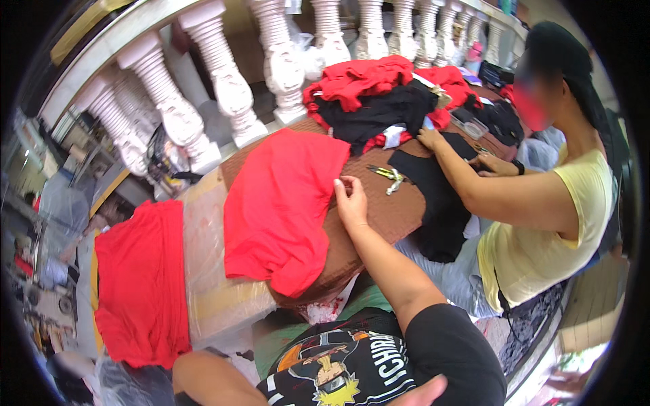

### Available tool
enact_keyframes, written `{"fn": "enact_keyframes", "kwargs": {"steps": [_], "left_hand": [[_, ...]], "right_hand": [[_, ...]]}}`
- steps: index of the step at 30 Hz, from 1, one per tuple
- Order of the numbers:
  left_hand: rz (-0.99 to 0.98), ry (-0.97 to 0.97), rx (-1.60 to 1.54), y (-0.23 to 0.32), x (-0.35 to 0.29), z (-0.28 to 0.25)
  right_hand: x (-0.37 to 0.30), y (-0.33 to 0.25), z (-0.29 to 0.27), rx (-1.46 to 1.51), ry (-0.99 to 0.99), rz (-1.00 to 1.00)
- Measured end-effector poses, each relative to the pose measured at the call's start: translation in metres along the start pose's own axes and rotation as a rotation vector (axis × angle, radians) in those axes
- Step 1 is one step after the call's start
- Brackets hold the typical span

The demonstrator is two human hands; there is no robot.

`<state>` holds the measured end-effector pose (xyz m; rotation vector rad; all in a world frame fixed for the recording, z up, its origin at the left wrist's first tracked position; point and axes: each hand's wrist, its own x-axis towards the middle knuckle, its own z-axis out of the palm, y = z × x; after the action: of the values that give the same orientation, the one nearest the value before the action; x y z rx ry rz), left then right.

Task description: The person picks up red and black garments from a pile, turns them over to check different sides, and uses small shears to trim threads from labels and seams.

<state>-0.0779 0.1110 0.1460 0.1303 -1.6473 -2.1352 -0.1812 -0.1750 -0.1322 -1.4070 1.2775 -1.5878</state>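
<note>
A red cloth garment [277, 203] lies spread out on the brown padded table cover [399, 203], its exact kind unclear. At its right edge is my right hand [351, 203], thumb and fingers closed on the cloth. My left arm is bent at the lower left. Of my left hand [423, 392], only a stretched-out finger or thumb shows at the lower edge, in front of my black printed T-shirt [338, 358]; nothing shows in it. To the right of my right hand lie yellow-handled thread snips [386, 173] with a whitish strip.
Another red garment [142, 284] hangs over the left end. Red and black clothes [369, 91] are heaped at the back, before a white balustrade [281, 61]. At the right, a person in a yellow top [548, 216] handles a black garment [433, 196] with both hands.
</note>
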Motion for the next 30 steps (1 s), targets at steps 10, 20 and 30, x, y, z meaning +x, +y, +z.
{"fn": "enact_keyframes", "kwargs": {"steps": [10, 20, 30], "left_hand": [[0.274, -0.314, -0.418, -0.025, 0.032, 0.016], [-0.199, 0.419, 0.617, 0.013, -0.051, -0.123], [-0.282, 1.469, 0.897, -0.011, 0.016, -0.26]], "right_hand": [[0.018, 0.012, 0.011, 0.022, -0.036, 0.058], [0.133, -0.061, 0.024, 0.246, -0.477, 0.581], [0.153, -0.274, 0.058, 0.031, -0.878, -0.11]]}}
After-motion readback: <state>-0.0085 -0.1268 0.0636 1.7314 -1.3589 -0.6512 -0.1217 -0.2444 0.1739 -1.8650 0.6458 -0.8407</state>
